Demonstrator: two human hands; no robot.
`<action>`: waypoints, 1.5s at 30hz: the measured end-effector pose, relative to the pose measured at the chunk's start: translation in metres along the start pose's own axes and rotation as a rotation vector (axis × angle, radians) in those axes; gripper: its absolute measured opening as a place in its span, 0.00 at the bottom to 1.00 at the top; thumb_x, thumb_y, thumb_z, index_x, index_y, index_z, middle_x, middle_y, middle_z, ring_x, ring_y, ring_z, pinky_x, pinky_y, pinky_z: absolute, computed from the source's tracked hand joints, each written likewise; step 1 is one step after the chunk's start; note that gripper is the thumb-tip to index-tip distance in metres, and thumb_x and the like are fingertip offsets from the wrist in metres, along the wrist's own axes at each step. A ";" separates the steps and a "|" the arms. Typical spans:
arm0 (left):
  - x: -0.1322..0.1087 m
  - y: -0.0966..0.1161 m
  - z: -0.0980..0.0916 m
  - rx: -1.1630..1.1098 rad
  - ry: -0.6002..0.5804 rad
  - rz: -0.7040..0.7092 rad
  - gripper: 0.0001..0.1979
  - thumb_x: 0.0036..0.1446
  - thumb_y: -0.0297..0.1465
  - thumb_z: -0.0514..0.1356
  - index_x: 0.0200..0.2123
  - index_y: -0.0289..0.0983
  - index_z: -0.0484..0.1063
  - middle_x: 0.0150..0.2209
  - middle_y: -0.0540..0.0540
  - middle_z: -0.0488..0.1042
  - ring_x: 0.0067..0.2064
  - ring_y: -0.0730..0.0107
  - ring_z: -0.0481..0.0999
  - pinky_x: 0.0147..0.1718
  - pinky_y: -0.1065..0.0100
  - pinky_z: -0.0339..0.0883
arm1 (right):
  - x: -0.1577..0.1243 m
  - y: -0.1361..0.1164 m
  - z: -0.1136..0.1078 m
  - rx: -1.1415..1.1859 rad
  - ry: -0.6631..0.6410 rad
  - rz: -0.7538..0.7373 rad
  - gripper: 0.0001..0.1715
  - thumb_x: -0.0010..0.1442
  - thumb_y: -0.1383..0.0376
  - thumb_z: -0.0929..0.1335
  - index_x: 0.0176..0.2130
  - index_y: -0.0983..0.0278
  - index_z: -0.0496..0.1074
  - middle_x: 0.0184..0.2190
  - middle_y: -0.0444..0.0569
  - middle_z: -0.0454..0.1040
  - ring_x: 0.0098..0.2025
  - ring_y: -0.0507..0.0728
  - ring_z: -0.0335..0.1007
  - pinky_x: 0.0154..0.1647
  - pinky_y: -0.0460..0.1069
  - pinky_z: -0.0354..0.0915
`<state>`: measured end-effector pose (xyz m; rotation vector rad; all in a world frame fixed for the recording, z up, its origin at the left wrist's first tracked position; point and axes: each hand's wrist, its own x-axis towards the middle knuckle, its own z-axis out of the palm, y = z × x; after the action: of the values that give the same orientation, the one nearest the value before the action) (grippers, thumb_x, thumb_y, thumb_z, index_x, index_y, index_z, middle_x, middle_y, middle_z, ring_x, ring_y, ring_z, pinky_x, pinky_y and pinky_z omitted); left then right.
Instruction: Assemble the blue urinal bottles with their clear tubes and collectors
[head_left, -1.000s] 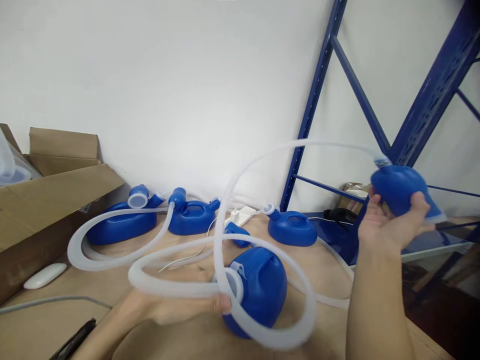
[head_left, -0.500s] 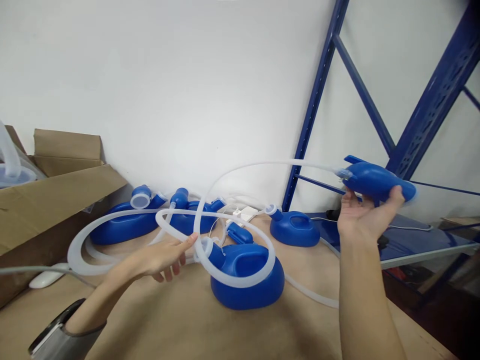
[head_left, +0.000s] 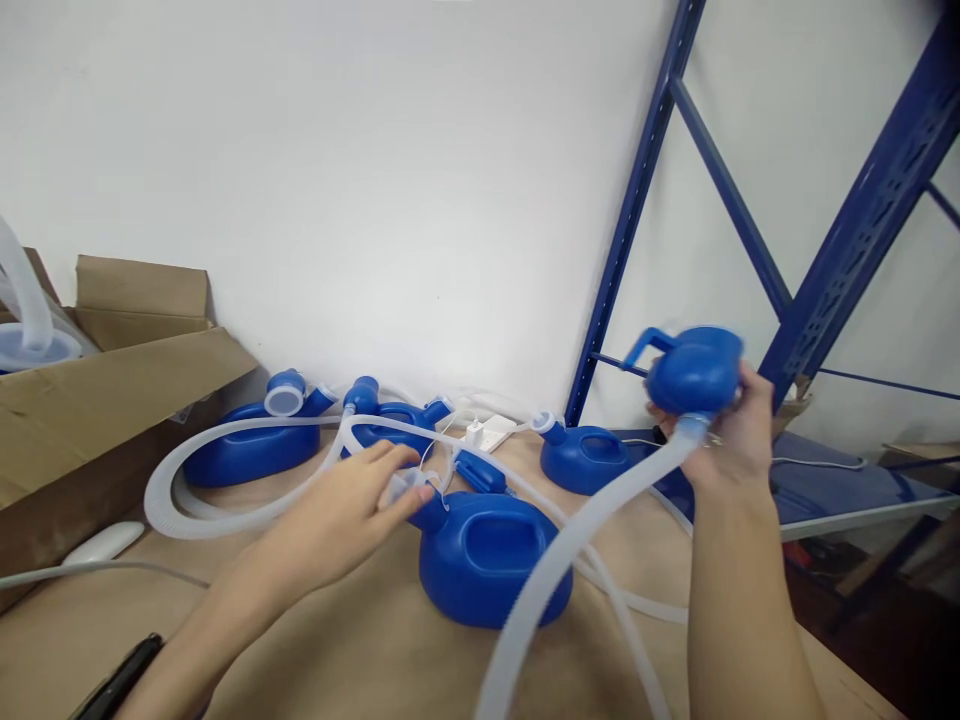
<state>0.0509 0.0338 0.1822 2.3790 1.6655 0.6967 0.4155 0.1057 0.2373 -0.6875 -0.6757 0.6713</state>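
My right hand (head_left: 724,430) is raised at the right, closed around a blue plastic cup-shaped urinal funnel (head_left: 694,370) with a loop handle. From its narrow end a translucent hose (head_left: 574,540) curves down past the front of the table. My left hand (head_left: 367,500) is by the neck of a blue urinal bottle (head_left: 487,560) with a moulded handle. Its thumb and fingers are apart, around the clear cap (head_left: 405,484); whether they touch it I cannot tell. Behind this bottle lies a smaller blue handled piece (head_left: 482,470).
Other blue bottles stand behind at the left (head_left: 251,450), middle (head_left: 390,428) and right (head_left: 585,460). An open cardboard box (head_left: 120,400) is at the left, near a white mouse (head_left: 105,543). A white power strip (head_left: 495,432) lies by the wall. Blue shelving (head_left: 637,200) rises at the right.
My right hand has turned the funnel, so its hose now hangs down toward me instead of arching left. My left hand has left the hose loop and moved right to the bottle's cap.
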 end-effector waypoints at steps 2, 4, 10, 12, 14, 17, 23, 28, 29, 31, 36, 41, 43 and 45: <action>-0.001 -0.002 0.013 0.052 -0.091 0.076 0.29 0.67 0.53 0.50 0.60 0.42 0.71 0.62 0.39 0.72 0.61 0.47 0.73 0.56 0.52 0.69 | -0.011 0.007 0.013 -0.107 -0.136 0.097 0.18 0.58 0.53 0.67 0.44 0.60 0.74 0.37 0.46 0.78 0.35 0.58 0.75 0.34 0.52 0.75; 0.001 -0.006 0.026 0.108 -0.126 0.112 0.30 0.65 0.51 0.54 0.64 0.42 0.68 0.68 0.37 0.65 0.67 0.43 0.65 0.61 0.47 0.64 | -0.023 0.020 0.024 -0.236 -0.293 0.201 0.22 0.58 0.50 0.66 0.45 0.61 0.74 0.37 0.48 0.79 0.38 0.60 0.77 0.39 0.53 0.76; 0.009 -0.019 0.046 0.212 -0.062 0.169 0.30 0.65 0.45 0.59 0.65 0.39 0.65 0.70 0.34 0.61 0.68 0.43 0.65 0.60 0.47 0.65 | -0.044 0.063 0.041 -0.677 -0.699 0.367 0.41 0.61 0.45 0.65 0.66 0.62 0.64 0.65 0.54 0.69 0.64 0.68 0.68 0.61 0.59 0.69; 0.010 -0.019 0.048 0.250 -0.051 0.170 0.29 0.65 0.44 0.60 0.65 0.37 0.65 0.68 0.33 0.65 0.65 0.44 0.68 0.58 0.49 0.66 | -0.045 0.069 0.040 -0.852 -0.806 0.316 0.47 0.62 0.43 0.65 0.72 0.58 0.55 0.74 0.49 0.53 0.73 0.67 0.51 0.72 0.60 0.53; 0.012 -0.018 0.049 0.303 -0.021 0.180 0.30 0.64 0.41 0.62 0.65 0.35 0.63 0.64 0.33 0.70 0.62 0.45 0.71 0.56 0.49 0.67 | -0.044 0.071 0.038 -1.009 -0.872 0.262 0.52 0.63 0.41 0.64 0.74 0.59 0.48 0.76 0.46 0.40 0.77 0.66 0.38 0.76 0.60 0.40; 0.014 -0.015 0.050 0.441 0.008 0.180 0.32 0.62 0.36 0.64 0.66 0.33 0.63 0.60 0.32 0.72 0.58 0.41 0.73 0.53 0.47 0.68 | -0.042 0.071 0.035 -1.131 -0.892 0.247 0.54 0.65 0.40 0.62 0.75 0.63 0.42 0.76 0.48 0.36 0.77 0.64 0.33 0.76 0.58 0.34; 0.016 -0.010 0.039 0.514 -0.043 0.154 0.24 0.57 0.38 0.69 0.55 0.35 0.73 0.51 0.35 0.77 0.52 0.44 0.76 0.39 0.56 0.72 | -0.045 0.076 0.039 -1.155 -0.881 0.186 0.57 0.65 0.39 0.62 0.76 0.63 0.37 0.76 0.50 0.40 0.77 0.67 0.37 0.76 0.60 0.37; 0.012 -0.006 0.031 0.465 -0.069 0.096 0.23 0.55 0.38 0.71 0.52 0.38 0.74 0.46 0.38 0.79 0.50 0.45 0.78 0.33 0.61 0.69 | -0.054 0.074 0.045 -1.199 -1.029 0.273 0.50 0.67 0.43 0.62 0.75 0.65 0.45 0.76 0.53 0.40 0.77 0.64 0.36 0.76 0.59 0.34; 0.011 -0.006 0.030 0.456 -0.064 0.092 0.23 0.54 0.39 0.71 0.51 0.39 0.74 0.46 0.39 0.80 0.49 0.45 0.78 0.33 0.62 0.68 | -0.055 0.072 0.045 -1.206 -1.048 0.290 0.49 0.67 0.44 0.62 0.75 0.65 0.46 0.76 0.52 0.41 0.77 0.63 0.36 0.76 0.59 0.33; 0.011 -0.006 0.029 0.437 -0.049 0.083 0.21 0.54 0.42 0.71 0.48 0.40 0.75 0.44 0.40 0.80 0.47 0.46 0.79 0.32 0.62 0.67 | -0.054 0.070 0.044 -1.233 -1.067 0.301 0.49 0.66 0.44 0.63 0.74 0.64 0.48 0.76 0.52 0.41 0.77 0.63 0.35 0.76 0.60 0.33; 0.010 -0.005 0.022 0.423 0.075 0.020 0.19 0.64 0.48 0.57 0.41 0.39 0.78 0.36 0.40 0.81 0.41 0.48 0.80 0.29 0.64 0.62 | -0.052 0.066 0.040 -1.258 -1.095 0.314 0.51 0.64 0.41 0.65 0.74 0.63 0.51 0.75 0.52 0.43 0.77 0.67 0.36 0.76 0.61 0.34; 0.006 0.001 0.021 0.489 0.176 -0.039 0.22 0.68 0.46 0.50 0.36 0.40 0.78 0.36 0.40 0.82 0.39 0.51 0.81 0.26 0.65 0.55 | -0.053 0.062 0.041 -1.194 -1.160 0.409 0.51 0.64 0.40 0.65 0.74 0.61 0.51 0.76 0.50 0.43 0.77 0.67 0.35 0.75 0.62 0.40; 0.006 0.002 0.023 0.498 0.199 -0.045 0.22 0.68 0.46 0.49 0.36 0.40 0.78 0.36 0.41 0.82 0.38 0.52 0.82 0.25 0.66 0.54 | -0.054 0.060 0.041 -1.191 -1.161 0.428 0.51 0.63 0.39 0.65 0.74 0.61 0.52 0.76 0.51 0.43 0.76 0.68 0.38 0.73 0.61 0.48; 0.007 0.001 0.024 0.494 0.190 -0.044 0.23 0.68 0.46 0.49 0.36 0.40 0.78 0.35 0.41 0.82 0.37 0.53 0.82 0.25 0.66 0.55 | -0.053 0.059 0.040 -1.181 -1.162 0.434 0.53 0.62 0.38 0.66 0.73 0.61 0.53 0.76 0.52 0.45 0.74 0.71 0.46 0.69 0.61 0.57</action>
<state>0.0646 0.0433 0.1635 2.6479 2.1777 0.5702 0.3354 0.1147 0.1997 -1.5626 -2.1187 1.0534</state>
